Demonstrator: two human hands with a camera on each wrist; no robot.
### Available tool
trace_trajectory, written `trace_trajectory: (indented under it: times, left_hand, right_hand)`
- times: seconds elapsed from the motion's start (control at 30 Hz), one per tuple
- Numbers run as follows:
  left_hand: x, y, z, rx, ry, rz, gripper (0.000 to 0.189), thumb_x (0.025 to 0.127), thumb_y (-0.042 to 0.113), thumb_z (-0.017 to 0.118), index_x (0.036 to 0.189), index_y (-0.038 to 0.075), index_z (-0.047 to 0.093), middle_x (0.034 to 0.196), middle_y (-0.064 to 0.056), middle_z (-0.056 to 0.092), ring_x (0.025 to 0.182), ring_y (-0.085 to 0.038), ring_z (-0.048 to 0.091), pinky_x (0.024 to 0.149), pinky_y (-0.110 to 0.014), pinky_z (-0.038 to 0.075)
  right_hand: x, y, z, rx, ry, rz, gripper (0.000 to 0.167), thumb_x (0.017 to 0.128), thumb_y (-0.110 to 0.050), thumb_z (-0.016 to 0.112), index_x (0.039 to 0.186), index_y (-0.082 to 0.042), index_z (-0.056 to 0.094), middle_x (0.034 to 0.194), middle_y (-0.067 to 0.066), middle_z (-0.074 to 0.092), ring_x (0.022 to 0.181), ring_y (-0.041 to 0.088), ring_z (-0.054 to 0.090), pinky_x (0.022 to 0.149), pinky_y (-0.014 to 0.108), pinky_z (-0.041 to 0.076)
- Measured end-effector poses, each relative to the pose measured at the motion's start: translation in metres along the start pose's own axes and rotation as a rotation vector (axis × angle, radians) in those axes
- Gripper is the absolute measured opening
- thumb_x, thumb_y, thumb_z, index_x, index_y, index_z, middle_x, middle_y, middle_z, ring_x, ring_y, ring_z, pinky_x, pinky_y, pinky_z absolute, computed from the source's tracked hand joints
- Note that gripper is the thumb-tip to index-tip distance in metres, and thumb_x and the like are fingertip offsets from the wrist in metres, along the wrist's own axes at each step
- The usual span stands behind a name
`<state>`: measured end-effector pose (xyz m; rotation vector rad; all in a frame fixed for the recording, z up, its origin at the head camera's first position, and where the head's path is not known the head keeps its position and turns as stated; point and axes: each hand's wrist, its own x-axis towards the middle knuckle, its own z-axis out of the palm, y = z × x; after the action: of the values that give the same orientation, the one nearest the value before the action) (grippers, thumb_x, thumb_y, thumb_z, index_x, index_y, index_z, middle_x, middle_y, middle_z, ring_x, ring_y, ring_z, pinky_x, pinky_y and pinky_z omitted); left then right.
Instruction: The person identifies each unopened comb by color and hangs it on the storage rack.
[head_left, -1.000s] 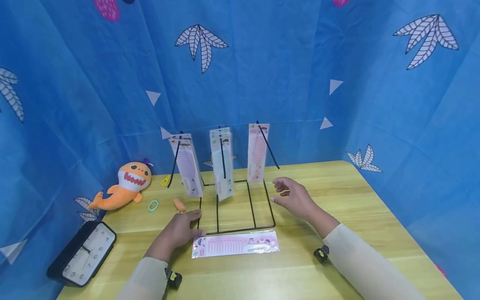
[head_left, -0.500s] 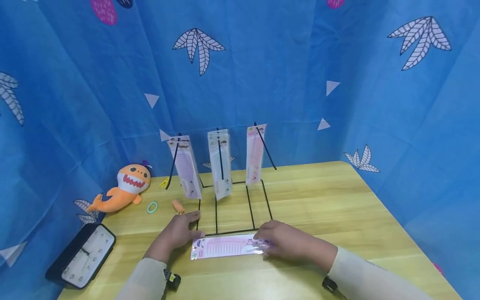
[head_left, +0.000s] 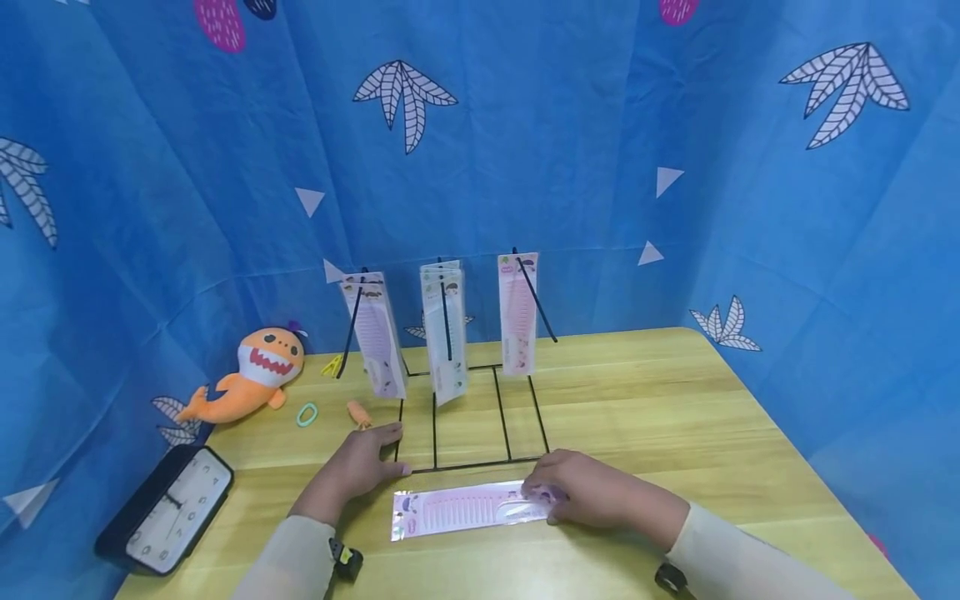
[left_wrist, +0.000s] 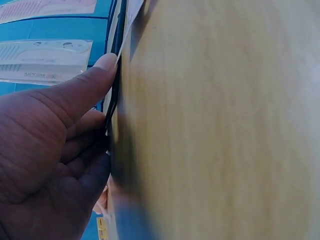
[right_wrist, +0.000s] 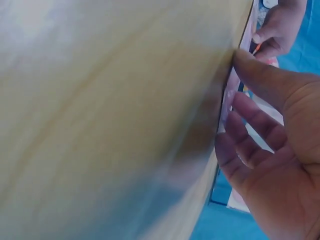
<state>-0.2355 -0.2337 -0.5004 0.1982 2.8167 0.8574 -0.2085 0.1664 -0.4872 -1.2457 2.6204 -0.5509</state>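
A pink comb (head_left: 459, 511) in a clear package lies lengthwise in front of the black wire rack (head_left: 480, 463). My right hand (head_left: 585, 490) pinches its right end between thumb and fingers, covering that end. In the right wrist view, the thumb (right_wrist: 265, 77) and fingertips are close to the table surface. My left hand (head_left: 351, 468) rests at the rack's front left corner, thumb and forefinger spread along the wires. From the rack's hooks hang packaged combs: purple (head_left: 377, 342) at left, pale blue-green (head_left: 447, 354) in the middle, pink (head_left: 517, 329) at right.
Left on the wooden table (head_left: 660, 417) are an orange plush shark (head_left: 251, 375), a black-cased clock (head_left: 168, 508), a teal ring (head_left: 307, 414), a yellow clip (head_left: 332, 365) and a small orange item (head_left: 359, 412). A blue printed curtain (head_left: 562, 167) surrounds the table.
My right hand has come down from beside the rack to the comb's right end. The packaged comb has slid slightly toward me, away from the rack. My left hand stays in place.
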Motion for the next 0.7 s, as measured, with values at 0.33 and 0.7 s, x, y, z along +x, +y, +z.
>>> trace_trajectory:
  times: [0.33, 0.7]
  left_hand:
    - [0.0017, -0.0039, 0.0031, 0.003, -0.005, -0.022, 0.073, 0.094, 0.030, 0.088, 0.157, 0.008, 0.058, 0.171, -0.009, 0.048, 0.162, -0.043, 0.036, 0.132, -0.063, 0.033]
    - [0.0023, 0.0003, 0.0014, 0.019, -0.001, -0.017, 0.073, 0.094, 0.028, 0.088, 0.157, 0.006, 0.058, 0.170, -0.011, 0.049, 0.161, -0.042, 0.037, 0.132, -0.062, 0.034]
  right_hand:
    - [-0.0009, -0.0003, 0.0004, 0.032, 0.005, 0.013, 0.056, 0.084, -0.028, 0.092, 0.136, -0.019, 0.076, 0.134, -0.007, 0.071, 0.127, 0.018, 0.066, 0.113, 0.043, 0.057]
    - [0.0005, -0.0033, 0.0001, 0.145, -0.095, 0.126, 0.078, 0.076, -0.029, 0.100, 0.147, -0.027, 0.067, 0.140, -0.006, 0.066, 0.122, 0.012, 0.062, 0.109, 0.041, 0.058]
